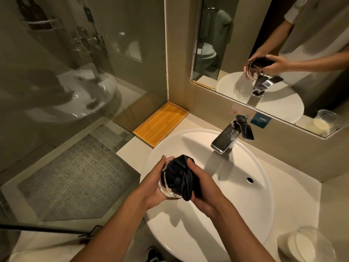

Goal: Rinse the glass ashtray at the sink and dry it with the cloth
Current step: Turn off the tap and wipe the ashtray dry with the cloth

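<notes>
Over the left part of the white sink, my left hand grips the round glass ashtray from its left side, tilted on edge. My right hand presses a bunched dark cloth into the ashtray's hollow. The cloth hides most of the ashtray; only its clear rim shows at the left and bottom. No water runs from the chrome tap.
A bamboo tray lies on the counter at the back left. A clear plastic cup stands at the front right of the counter. A mirror hangs behind the tap. A glass shower screen stands to the left.
</notes>
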